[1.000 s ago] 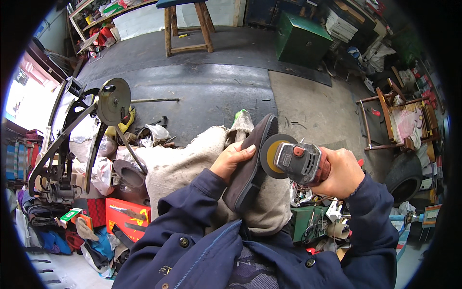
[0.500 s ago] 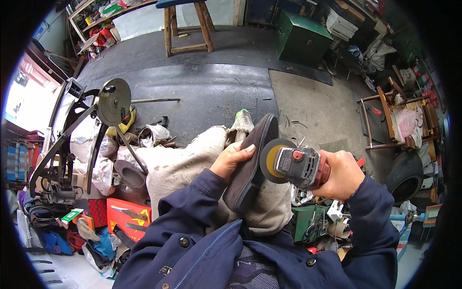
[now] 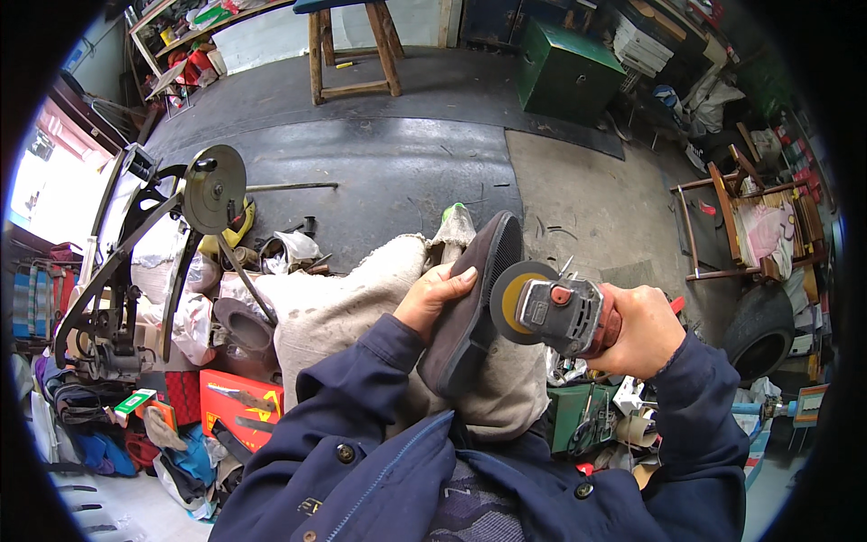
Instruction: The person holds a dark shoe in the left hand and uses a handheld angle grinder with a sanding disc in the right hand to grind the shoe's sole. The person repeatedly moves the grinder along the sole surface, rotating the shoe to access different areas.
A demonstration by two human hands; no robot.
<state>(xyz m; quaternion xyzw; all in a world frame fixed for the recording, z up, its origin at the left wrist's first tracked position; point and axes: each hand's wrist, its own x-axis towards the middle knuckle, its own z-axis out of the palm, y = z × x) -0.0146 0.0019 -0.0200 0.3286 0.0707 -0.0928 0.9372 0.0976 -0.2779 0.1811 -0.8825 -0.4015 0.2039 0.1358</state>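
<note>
- dark matting (image 3: 406, 77) covers much of the floor ahead of you, with a tan stretch on its right.
- a beige cloth (image 3: 339, 312) drapes your lap, its frayed edge spread over your knees beneath your dark blue jacket (image 3: 384, 452).
- a black metal machine (image 3: 214, 191) with a round wheel stands to your left, well apart from your hands.
- a green chest (image 3: 567, 74) sits on the far floor, right of a wooden stool (image 3: 383, 54).
- a red box (image 3: 239, 402) lies among bags and cloths at your lower left.
- a dark brown shoe (image 3: 474, 312) is held tilted over your lap, toe pointing away, black sole turned toward the tool.
- a grinder (image 3: 566, 312) meets it from the right, a red button on its upper face.
- your left hand (image 3: 435, 303) has its fingers clamped on the shoe's upper.
- your right hand (image 3: 645, 330) has its fingers wrapped around the grinder's body.
- a yellow-faced disc (image 3: 509, 303) stands at the sole's edge; whether they touch, you cannot tell.
</note>
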